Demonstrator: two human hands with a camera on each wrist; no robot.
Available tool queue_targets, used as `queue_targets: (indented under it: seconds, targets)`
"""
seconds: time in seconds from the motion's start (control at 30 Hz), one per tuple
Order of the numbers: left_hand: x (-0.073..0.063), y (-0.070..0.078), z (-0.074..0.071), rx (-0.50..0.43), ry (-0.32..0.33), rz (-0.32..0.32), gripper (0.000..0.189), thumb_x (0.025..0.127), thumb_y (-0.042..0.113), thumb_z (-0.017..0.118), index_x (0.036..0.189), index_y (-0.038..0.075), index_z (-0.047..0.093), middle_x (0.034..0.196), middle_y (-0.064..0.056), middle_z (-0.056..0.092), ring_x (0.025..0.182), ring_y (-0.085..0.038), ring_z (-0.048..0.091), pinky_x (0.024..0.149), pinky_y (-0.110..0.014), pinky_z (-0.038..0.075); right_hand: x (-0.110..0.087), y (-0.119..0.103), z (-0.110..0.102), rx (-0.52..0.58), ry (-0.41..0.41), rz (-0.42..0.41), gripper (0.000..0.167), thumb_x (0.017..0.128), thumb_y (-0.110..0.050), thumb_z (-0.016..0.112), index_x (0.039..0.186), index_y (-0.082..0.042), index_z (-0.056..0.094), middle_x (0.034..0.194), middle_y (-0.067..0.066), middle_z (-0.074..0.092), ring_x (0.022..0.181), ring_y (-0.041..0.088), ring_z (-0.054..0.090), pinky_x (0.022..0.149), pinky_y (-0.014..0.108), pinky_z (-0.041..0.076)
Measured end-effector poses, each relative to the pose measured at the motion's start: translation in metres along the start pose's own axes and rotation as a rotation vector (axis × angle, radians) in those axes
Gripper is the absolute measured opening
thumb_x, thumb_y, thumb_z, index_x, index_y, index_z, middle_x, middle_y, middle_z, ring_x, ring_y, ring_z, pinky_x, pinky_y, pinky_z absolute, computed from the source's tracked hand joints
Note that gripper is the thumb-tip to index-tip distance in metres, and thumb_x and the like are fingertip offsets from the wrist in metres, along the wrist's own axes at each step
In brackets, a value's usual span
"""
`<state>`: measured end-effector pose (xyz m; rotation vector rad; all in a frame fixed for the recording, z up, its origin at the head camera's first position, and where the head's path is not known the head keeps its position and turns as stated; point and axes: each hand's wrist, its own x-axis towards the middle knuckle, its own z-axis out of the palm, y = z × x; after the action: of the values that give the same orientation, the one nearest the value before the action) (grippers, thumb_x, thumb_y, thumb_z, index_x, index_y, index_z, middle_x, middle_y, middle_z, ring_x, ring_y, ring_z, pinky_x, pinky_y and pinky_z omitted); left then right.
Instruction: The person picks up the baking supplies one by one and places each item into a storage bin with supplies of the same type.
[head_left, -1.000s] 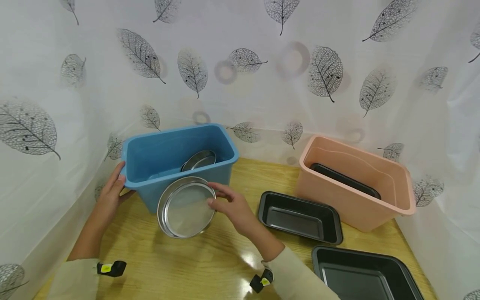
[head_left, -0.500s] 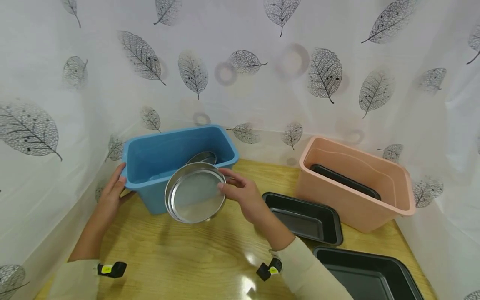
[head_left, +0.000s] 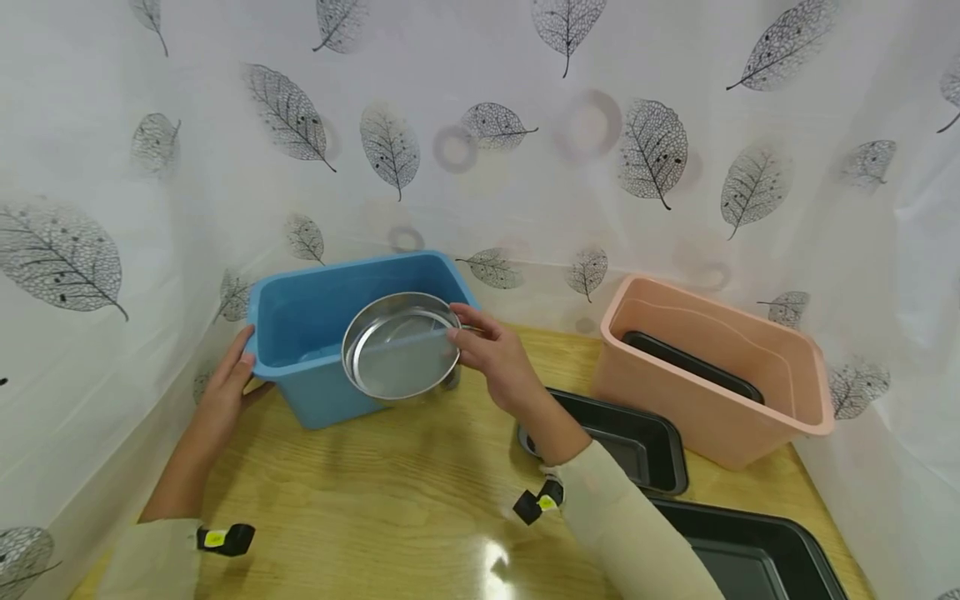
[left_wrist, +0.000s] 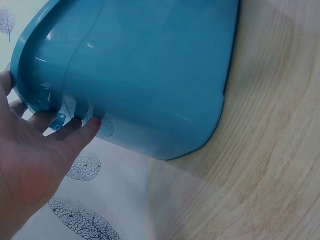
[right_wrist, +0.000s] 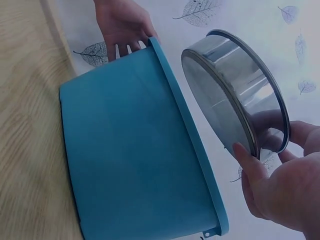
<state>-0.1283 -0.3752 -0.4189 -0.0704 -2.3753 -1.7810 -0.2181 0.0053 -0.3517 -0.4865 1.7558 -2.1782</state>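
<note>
My right hand [head_left: 501, 360] pinches the rim of a round metal sieve [head_left: 397, 367], thumb on one side and fingers on the other. It is held tilted over the front rim of a blue plastic bin [head_left: 318, 398]. In the right wrist view the sieve [right_wrist: 215, 105] hangs apart from the bin's rim, with its fine mesh base toward the camera. My left hand [head_left: 223, 390] grips the left end of the bin at its rim; in the left wrist view the fingers of that hand [left_wrist: 35, 155] curl beneath the rim against the end wall. The held sieve hides much of the bin's inside.
At the right stands a pink bin [head_left: 667, 392] with a dark pan [head_left: 690, 362] inside. A black loaf pan [head_left: 637, 454] lies before it, partly behind my right forearm. A larger black baking pan [head_left: 750, 550] sits nearer. Leaf-patterned sheeting [head_left: 495, 192] encloses the wooden table [head_left: 360, 517].
My right hand has raised the sieve up and rightward, from in front of the blue bin to over its rim. It now covers the round metal piece inside. My left hand stays put.
</note>
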Motion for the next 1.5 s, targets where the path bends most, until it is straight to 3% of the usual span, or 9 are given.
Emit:
queue_targets:
  seconds: [0.2, 0.53, 0.77, 1.07, 1.3, 1.43, 1.5]
  targets:
    - [-0.001, -0.002, 0.0, -0.025, -0.002, 0.013, 0.059, 0.112, 0.037, 0.03, 0.163, 0.031, 0.002, 0.171, -0.009, -0.007, 0.153, -0.047, 0.005, 0.084, -0.01, 0.047, 0.019, -0.003, 0.004, 0.027, 0.062, -0.002, 0.042, 0.096, -0.012, 0.066, 0.138, -0.011, 0.062, 0.137, 0.013, 0.049, 0.106, 0.018, 0.06, 0.088, 0.031, 0.058]
    - [-0.001, 0.001, 0.001, -0.014, 0.003, -0.013, 0.059, 0.111, 0.04, 0.03, 0.163, 0.033, 0.002, 0.171, -0.01, -0.006, 0.151, -0.049, 0.008, 0.086, -0.011, 0.047, 0.051, -0.005, 0.006, 0.052, 0.1, -0.03, 0.043, 0.095, -0.008, 0.067, 0.138, -0.009, 0.062, 0.139, 0.016, 0.048, 0.105, 0.019, 0.065, 0.105, 0.053, 0.048]
    - [-0.001, -0.001, 0.002, -0.07, 0.0, 0.008, 0.06, 0.111, 0.037, 0.031, 0.164, 0.031, 0.003, 0.17, -0.011, -0.008, 0.151, -0.051, 0.005, 0.085, -0.009, 0.046, 0.083, -0.006, -0.001, 0.005, 0.08, -0.009, 0.042, 0.098, -0.012, 0.066, 0.14, -0.014, 0.061, 0.146, 0.011, 0.047, 0.132, 0.032, 0.055, 0.103, 0.046, 0.051]
    - [-0.002, 0.002, 0.002, -0.041, 0.011, -0.004, 0.06, 0.111, 0.039, 0.03, 0.164, 0.031, 0.002, 0.17, -0.01, -0.008, 0.151, -0.05, 0.005, 0.087, -0.011, 0.048, 0.122, -0.006, -0.009, -0.01, 0.071, 0.045, 0.045, 0.099, -0.013, 0.064, 0.144, -0.008, 0.057, 0.146, 0.012, 0.051, 0.132, 0.027, 0.055, 0.103, 0.045, 0.051]
    - [-0.001, 0.001, 0.001, -0.076, 0.011, 0.0, 0.061, 0.111, 0.038, 0.031, 0.164, 0.03, 0.002, 0.17, -0.011, -0.008, 0.152, -0.049, 0.004, 0.085, -0.009, 0.046, 0.135, -0.004, -0.009, -0.128, 0.065, 0.044, 0.044, 0.098, -0.019, 0.067, 0.142, -0.014, 0.06, 0.151, 0.007, 0.049, 0.138, 0.021, 0.05, 0.106, 0.044, 0.049]
    - [0.0, -0.002, 0.001, -0.084, 0.007, 0.008, 0.061, 0.111, 0.037, 0.032, 0.164, 0.029, 0.003, 0.17, -0.011, -0.008, 0.152, -0.049, 0.004, 0.086, -0.01, 0.047, 0.14, -0.001, -0.008, -0.197, 0.034, 0.055, 0.043, 0.098, -0.022, 0.068, 0.14, -0.016, 0.062, 0.146, 0.006, 0.054, 0.134, 0.023, 0.054, 0.109, 0.045, 0.046]
    - [0.0, -0.002, 0.001, -0.06, 0.009, 0.006, 0.061, 0.111, 0.038, 0.031, 0.164, 0.029, 0.002, 0.17, -0.013, -0.006, 0.152, -0.049, 0.006, 0.099, -0.026, 0.05, 0.142, 0.001, -0.006, -0.222, 0.025, 0.057, 0.041, 0.098, -0.022, 0.068, 0.138, -0.016, 0.064, 0.143, 0.007, 0.057, 0.13, 0.026, 0.057, 0.107, 0.046, 0.047]
